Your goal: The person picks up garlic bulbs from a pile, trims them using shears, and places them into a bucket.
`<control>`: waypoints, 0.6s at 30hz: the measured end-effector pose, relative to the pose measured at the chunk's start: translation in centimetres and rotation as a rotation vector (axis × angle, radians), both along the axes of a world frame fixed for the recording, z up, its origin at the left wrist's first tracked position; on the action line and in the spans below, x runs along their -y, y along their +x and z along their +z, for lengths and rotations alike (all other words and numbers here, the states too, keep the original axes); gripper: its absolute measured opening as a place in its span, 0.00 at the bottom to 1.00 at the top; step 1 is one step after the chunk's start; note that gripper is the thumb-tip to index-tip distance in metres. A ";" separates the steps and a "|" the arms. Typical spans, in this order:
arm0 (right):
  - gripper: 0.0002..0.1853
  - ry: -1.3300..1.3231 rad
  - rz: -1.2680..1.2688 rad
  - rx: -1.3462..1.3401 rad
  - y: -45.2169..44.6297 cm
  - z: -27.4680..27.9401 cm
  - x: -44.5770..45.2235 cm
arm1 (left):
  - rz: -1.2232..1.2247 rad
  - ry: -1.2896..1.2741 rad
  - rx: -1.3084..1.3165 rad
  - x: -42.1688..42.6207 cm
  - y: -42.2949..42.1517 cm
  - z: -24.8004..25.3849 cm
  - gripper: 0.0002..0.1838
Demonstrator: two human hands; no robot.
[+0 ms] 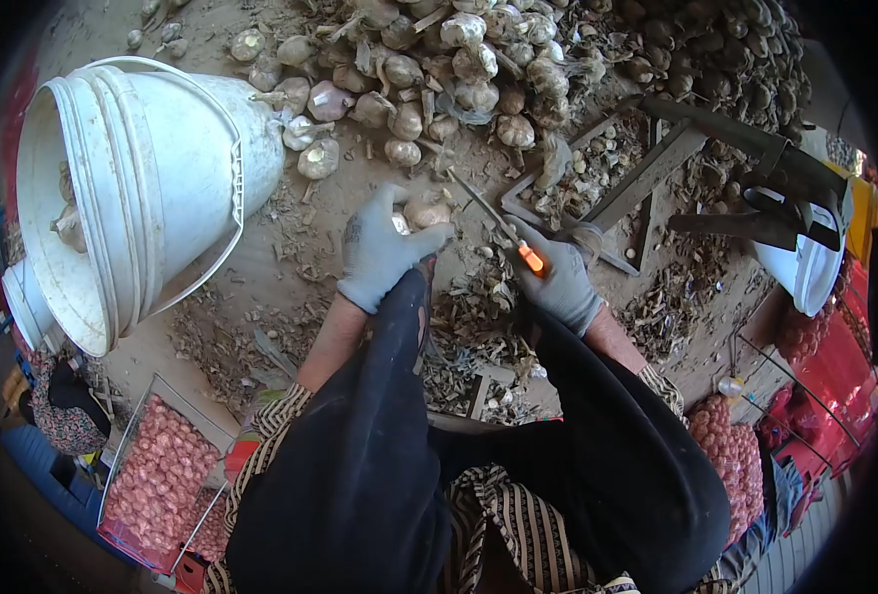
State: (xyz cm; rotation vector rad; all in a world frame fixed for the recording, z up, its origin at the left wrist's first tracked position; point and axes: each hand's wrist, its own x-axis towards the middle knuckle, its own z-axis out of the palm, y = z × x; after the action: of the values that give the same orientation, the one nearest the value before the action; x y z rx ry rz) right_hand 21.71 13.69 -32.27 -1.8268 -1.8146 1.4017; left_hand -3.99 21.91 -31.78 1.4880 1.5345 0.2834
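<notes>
While a garlic bulb is grasped in the left hand, near the far garlic pile, an orange-handled blade is gripped in the right hand.

The gloves are pale grey, and the knife handle is bright orange. The garlic bulbs are off-white to tan, some tinged purple. The large bucket is bluish white. The trousers are black; the sleeves show dark and cream stripes. The mesh bags look pinkish red.
</notes>
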 end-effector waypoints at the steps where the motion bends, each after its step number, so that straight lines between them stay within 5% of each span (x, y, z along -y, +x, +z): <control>1: 0.30 -0.044 -0.130 -0.076 0.0 -0.1 0.3 | 0.013 -0.021 0.052 0.0 -0.1 0.0 0.30; 5: 0.26 -0.094 -0.318 -0.214 0.3 -1.3 0.9 | 0.234 -0.055 0.312 -0.4 -0.4 4.5 0.29; 8: 0.28 -0.021 -0.313 -0.217 0.2 -1.7 1.2 | 0.210 0.607 0.132 -0.9 -3.4 11.0 0.27; 9: 0.28 -0.027 -0.329 -0.241 0.3 -1.6 1.2 | 0.301 0.665 0.280 -2.0 -4.0 14.1 0.29; 10: 0.24 -0.055 -0.322 -0.279 0.5 -1.2 1.0 | 0.395 0.980 0.259 -3.6 -6.4 15.9 0.32; 12: 0.21 -0.050 -0.329 -0.265 0.9 -2.0 1.4 | 0.370 1.612 -0.811 -5.5 -11.3 20.2 0.33; 14: 0.21 0.001 -0.327 -0.241 0.8 -1.2 1.0 | 0.154 1.542 -1.463 -7.1 -14.9 22.2 0.39; 15: 0.21 0.032 -0.331 -0.235 0.8 -1.2 0.8 | 0.236 1.545 -1.102 -7.5 -13.3 20.8 0.37; 17: 0.21 -0.051 -0.363 -0.249 0.9 -1.2 1.0 | 0.170 1.429 -0.983 -6.4 -8.4 17.6 0.33; 18: 0.22 -0.022 -0.363 -0.234 1.0 -1.4 1.2 | 0.119 1.284 -0.663 -5.6 -6.7 14.5 0.30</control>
State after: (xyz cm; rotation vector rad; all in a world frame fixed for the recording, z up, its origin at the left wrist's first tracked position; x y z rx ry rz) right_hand 22.68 12.45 -33.72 -1.7998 -1.2839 1.4254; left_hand -10.66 27.49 -17.33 2.6531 2.0902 1.0708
